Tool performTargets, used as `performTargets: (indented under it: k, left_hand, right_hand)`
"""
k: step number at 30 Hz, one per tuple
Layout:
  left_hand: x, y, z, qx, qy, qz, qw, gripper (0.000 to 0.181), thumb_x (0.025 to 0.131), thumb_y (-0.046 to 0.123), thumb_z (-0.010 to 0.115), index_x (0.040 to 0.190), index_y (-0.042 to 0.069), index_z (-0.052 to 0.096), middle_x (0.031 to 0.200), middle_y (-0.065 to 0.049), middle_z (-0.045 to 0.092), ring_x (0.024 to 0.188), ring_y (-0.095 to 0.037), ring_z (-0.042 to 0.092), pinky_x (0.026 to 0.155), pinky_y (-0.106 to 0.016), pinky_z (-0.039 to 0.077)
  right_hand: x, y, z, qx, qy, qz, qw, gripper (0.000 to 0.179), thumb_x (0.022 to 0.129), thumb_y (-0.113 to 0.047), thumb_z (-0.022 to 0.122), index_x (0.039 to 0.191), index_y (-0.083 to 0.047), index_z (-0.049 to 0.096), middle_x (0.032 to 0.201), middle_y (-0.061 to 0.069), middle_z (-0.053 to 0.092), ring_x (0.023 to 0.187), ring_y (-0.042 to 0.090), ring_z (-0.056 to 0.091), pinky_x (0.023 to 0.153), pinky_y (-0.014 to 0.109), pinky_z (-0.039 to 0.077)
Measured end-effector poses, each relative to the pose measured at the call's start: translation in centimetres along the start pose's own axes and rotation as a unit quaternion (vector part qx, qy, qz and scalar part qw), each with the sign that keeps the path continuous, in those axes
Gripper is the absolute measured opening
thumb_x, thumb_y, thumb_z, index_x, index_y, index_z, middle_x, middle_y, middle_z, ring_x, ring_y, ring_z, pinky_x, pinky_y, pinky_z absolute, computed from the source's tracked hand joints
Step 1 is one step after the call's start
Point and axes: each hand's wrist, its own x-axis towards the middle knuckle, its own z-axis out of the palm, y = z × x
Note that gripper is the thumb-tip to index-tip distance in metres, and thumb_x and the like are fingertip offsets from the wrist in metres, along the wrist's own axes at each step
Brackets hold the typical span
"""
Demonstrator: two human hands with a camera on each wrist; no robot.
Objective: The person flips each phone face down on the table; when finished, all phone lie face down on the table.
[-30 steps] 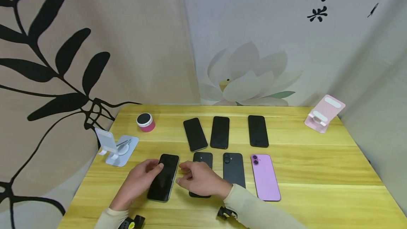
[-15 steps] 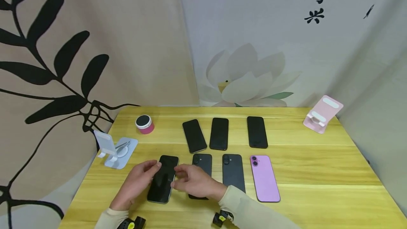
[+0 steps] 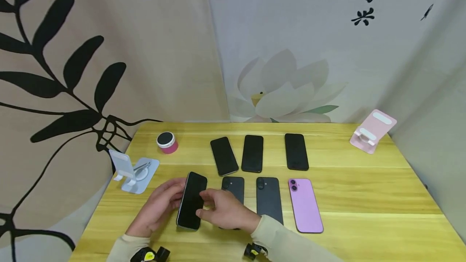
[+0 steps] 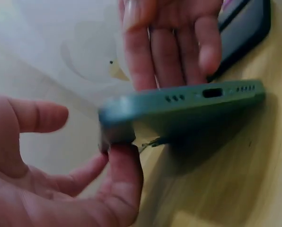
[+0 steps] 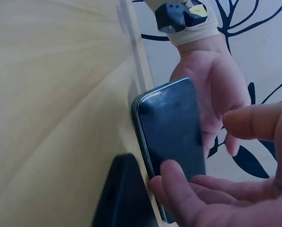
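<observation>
A black-screened smartphone with a greenish frame is tilted screen-up, its left edge raised from the table. My left hand supports that edge from below with bent fingers; in the left wrist view the thumb stands apart from the phone. From the other side, my right hand touches the phone near its right edge with its fingers, and its thumb is off the screen in the right wrist view. Beneath my right forearm and hand lies a dark phone, back up and partly hidden.
Farther right lie another dark phone and a purple phone, both back up. Behind them are three black phones. A pale blue stand and a pink jar stand left, a pink stand back right.
The phone's left edge has risen and the phone has shifted slightly right. My left thumb has left its screen, with the fingers now beneath the edge. My right hand has moved in to touch it.
</observation>
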Motion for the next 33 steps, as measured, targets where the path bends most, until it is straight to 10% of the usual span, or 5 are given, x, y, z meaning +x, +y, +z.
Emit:
performTargets:
  k: [9,16,33]
  left_hand:
    - [-0.1,0.0,0.8,-0.045,-0.096,-0.018,0.9942,0.054,0.111,0.043,0.052,0.153,0.010,0.043,0.125,-0.005,0.073,0.112,-0.019,0.069,0.095,-0.037,0.058]
    - [-0.2,-0.4,1.6,-0.031,-0.142,0.007,0.9893,0.063,0.113,0.051,0.041,0.162,0.011,0.039,0.153,-0.023,0.056,0.126,-0.024,0.065,0.104,-0.043,0.057]
    - [-1.0,-0.1,3.7,0.044,-0.098,0.006,0.9943,0.059,0.112,0.057,0.036,0.158,0.024,0.050,0.162,-0.012,0.045,0.139,-0.032,0.054,0.107,-0.049,0.057]
  right_hand:
    - [0.0,0.1,-1.1,0.058,0.021,-0.002,0.9981,0.056,0.101,-0.030,0.071,0.148,-0.001,0.058,0.139,0.016,0.068,0.114,0.023,0.075,0.085,0.023,0.061]
    - [0.1,0.3,-1.2,0.068,0.032,-0.012,0.9971,0.056,0.103,-0.031,0.069,0.149,-0.001,0.057,0.135,0.017,0.071,0.109,0.019,0.077,0.084,0.024,0.063]
    - [-0.1,0.0,-1.0,0.133,0.094,-0.004,0.9867,0.062,0.094,-0.012,0.075,0.149,0.002,0.052,0.117,0.019,0.078,0.078,0.022,0.080,0.066,0.031,0.065]
